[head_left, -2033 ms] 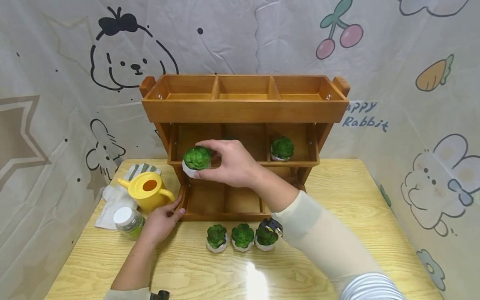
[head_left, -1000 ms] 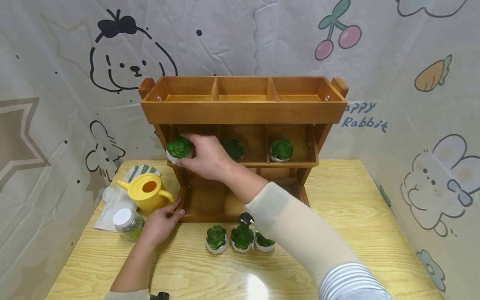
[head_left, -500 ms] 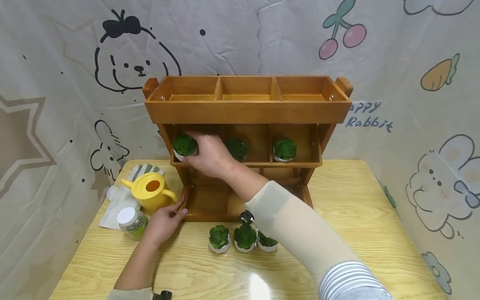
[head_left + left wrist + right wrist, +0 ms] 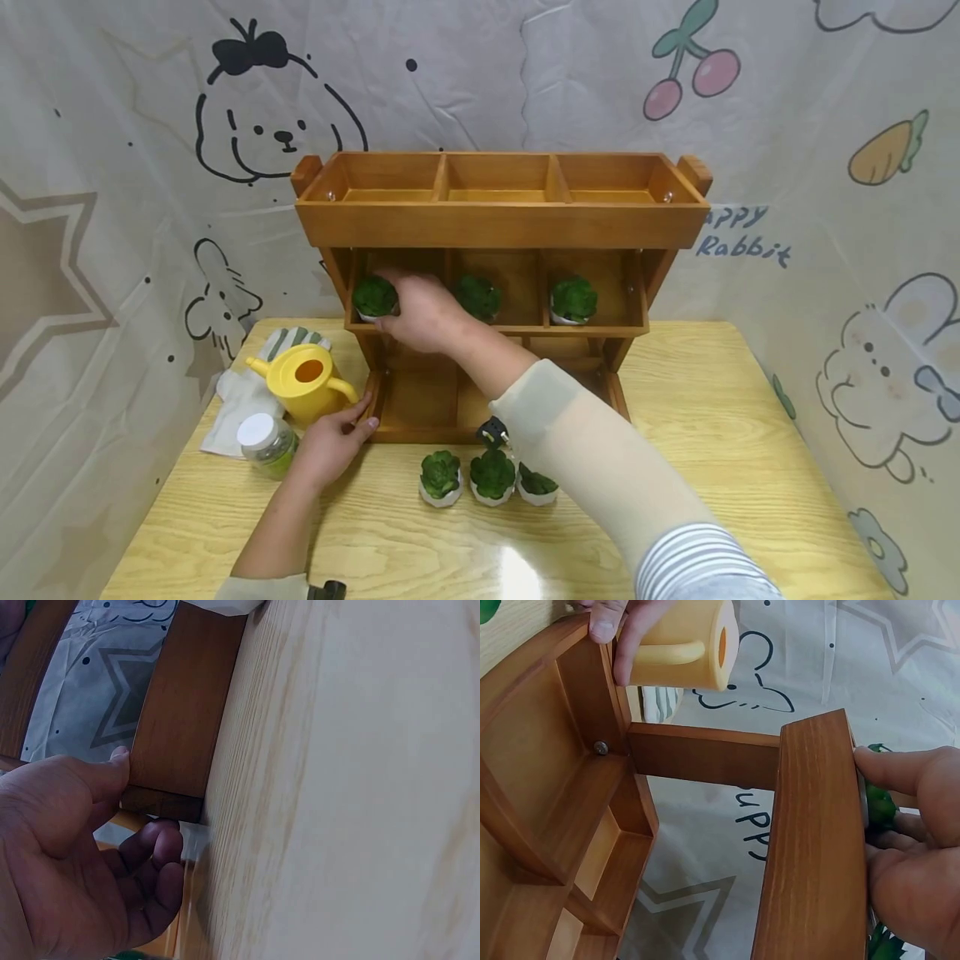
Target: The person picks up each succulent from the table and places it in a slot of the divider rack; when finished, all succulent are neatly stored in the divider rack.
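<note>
R arm (image 4: pixel 600 450) reaches fwd across front of shelf (image 4: pixel 502 227) to its mid tier, L end; R hand (image 4: pixel 422 310) there, thumb & fingers curled, pinching. L arm (image 4: pixel 276 525) lower, L hand (image 4: pixel 328 446) gripping shelf's btm L side w/ thumb, other fingers bent.

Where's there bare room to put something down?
The wooden shelf has three bare top compartments. The table is bare right of the shelf, up to the wall cloth.

Crowded on the left: yellow watering can, white-lidded jar, white fabric and left hand. Three potted succulents occupy the middle row, the right hand holding one; three more stand in front.
</note>
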`<state>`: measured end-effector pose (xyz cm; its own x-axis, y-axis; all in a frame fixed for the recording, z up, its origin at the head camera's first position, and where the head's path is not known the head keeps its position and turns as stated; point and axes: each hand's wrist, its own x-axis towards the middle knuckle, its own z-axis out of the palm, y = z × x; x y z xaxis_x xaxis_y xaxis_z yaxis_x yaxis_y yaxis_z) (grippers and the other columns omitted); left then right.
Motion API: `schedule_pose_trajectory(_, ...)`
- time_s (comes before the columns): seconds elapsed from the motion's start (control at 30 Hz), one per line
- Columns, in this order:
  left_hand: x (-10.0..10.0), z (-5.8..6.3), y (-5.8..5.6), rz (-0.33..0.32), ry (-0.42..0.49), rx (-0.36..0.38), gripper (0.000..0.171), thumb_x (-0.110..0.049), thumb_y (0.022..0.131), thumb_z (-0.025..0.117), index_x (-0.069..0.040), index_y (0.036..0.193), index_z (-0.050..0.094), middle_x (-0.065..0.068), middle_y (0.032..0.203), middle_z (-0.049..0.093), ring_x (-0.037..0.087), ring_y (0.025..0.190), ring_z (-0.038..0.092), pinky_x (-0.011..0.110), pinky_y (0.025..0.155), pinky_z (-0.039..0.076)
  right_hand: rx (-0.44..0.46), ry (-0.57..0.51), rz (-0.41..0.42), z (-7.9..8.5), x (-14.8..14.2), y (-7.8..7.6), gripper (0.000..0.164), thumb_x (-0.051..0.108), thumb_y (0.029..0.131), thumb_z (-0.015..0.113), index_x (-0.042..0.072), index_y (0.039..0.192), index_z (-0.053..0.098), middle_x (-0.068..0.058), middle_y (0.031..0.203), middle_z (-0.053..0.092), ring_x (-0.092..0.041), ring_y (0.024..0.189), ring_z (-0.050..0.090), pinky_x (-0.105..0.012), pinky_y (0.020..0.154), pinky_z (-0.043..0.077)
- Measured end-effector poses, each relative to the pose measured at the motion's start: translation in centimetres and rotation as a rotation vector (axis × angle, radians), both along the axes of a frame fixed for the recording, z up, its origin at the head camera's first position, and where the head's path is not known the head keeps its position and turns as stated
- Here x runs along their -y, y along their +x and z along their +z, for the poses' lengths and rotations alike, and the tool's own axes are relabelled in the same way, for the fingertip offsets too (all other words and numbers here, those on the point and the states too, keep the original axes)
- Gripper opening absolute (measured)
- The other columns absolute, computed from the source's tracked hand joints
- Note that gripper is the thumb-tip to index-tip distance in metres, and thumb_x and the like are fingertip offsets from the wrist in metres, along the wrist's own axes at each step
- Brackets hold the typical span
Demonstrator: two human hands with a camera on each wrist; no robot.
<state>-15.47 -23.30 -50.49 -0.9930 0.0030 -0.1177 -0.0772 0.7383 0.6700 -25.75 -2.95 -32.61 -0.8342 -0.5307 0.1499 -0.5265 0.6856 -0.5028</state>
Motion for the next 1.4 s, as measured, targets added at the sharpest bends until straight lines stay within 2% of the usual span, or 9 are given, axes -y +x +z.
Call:
schedule_pose_trajectory(0.23, -0.2, -0.1, 0.0, 0.001, 0.001, 0.017, 0.055, -0.043, 0.106, 0.060, -0.021, 0.155, 0.050, 0.020, 0.148, 0.055, 0.045, 0.135, 0.052, 0.064, 0.108, 0.041, 0.018, -0.021, 0.000, 0.0, -0.5, -0.1, 0.080, 0.025, 0.092, 0.081, 0.012, 0.159, 0.041, -0.009, 0.153, 0.053, -0.023, 0.137, 0.053, -0.033, 0.114, 0.042)
schedule_pose_trajectory(0.5, -0.2, 0.1, 0.1, -0.004, 0.007, 0.022, 0.055, -0.043, 0.106, 0.059, -0.020, 0.155, 0.049, 0.021, 0.147, 0.056, 0.044, 0.134, 0.053, 0.063, 0.108, 0.042, 0.023, -0.066, 0.008, 0.4, -1.3, 0.3, 0.082, 0.024, 0.091, 0.082, 0.010, 0.159, 0.041, -0.008, 0.154, 0.053, -0.022, 0.136, 0.053, -0.033, 0.114, 0.042)
schedule_pose_trajectory(0.73, -0.2, 0.3, 0.1, 0.000, 0.005, 0.038, 0.056, -0.043, 0.106, 0.059, -0.020, 0.156, 0.048, 0.023, 0.147, 0.056, 0.045, 0.132, 0.055, 0.064, 0.106, 0.043, 0.035, -0.116, 0.033, 0.7, -2.1, 0.8, 0.082, 0.023, 0.091, 0.082, 0.008, 0.159, 0.041, -0.007, 0.148, 0.058, -0.015, 0.114, 0.060, -0.029, 0.101, 0.048)
schedule_pose_trajectory(0.93, -0.1, 0.3, 0.1, -0.004, 0.001, 0.033, 0.056, -0.043, 0.106, 0.059, -0.020, 0.156, 0.048, 0.023, 0.147, 0.056, 0.045, 0.132, 0.054, 0.064, 0.106, 0.043, 0.087, -0.198, 0.053, 0.8, -3.1, 1.5, 0.080, 0.019, 0.092, 0.081, 0.008, 0.159, 0.040, -0.007, 0.158, 0.049, -0.017, 0.135, 0.056, -0.023, 0.105, 0.048)
schedule_pose_trajectory(1.07, -0.2, 0.5, 0.2, -0.003, -0.003, 0.042, 0.057, -0.044, 0.106, 0.059, -0.019, 0.156, 0.048, 0.024, 0.148, 0.054, 0.047, 0.134, 0.053, 0.065, 0.107, 0.042, 0.129, -0.279, 0.075, 0.8, -3.7, 2.1, 0.077, 0.015, 0.093, 0.079, 0.005, 0.158, 0.041, -0.009, 0.159, 0.048, -0.021, 0.138, 0.055, -0.025, 0.106, 0.048)
schedule_pose_trajectory(1.2, -0.3, 0.6, 0.2, -0.002, -0.003, 0.050, 0.058, -0.045, 0.106, 0.058, -0.019, 0.157, 0.047, 0.024, 0.149, 0.053, 0.047, 0.135, 0.051, 0.066, 0.107, 0.041, 0.156, -0.308, 0.100, 0.8, -4.4, 2.9, 0.077, 0.014, 0.094, 0.078, 0.005, 0.159, 0.039, -0.008, 0.161, 0.045, -0.022, 0.140, 0.053, -0.026, 0.107, 0.047)
schedule_pose_trajectory(1.4, -0.3, 0.7, 0.2, -0.009, -0.002, 0.040, 0.057, -0.044, 0.106, 0.058, -0.019, 0.156, 0.047, 0.023, 0.150, 0.052, 0.048, 0.137, 0.049, 0.066, 0.109, 0.039, 0.163, -0.331, 0.131, 0.7, -5.2, 4.0, 0.077, 0.012, 0.094, 0.078, 0.005, 0.159, 0.038, -0.008, 0.162, 0.044, -0.019, 0.142, 0.050, -0.019, 0.107, 0.044)
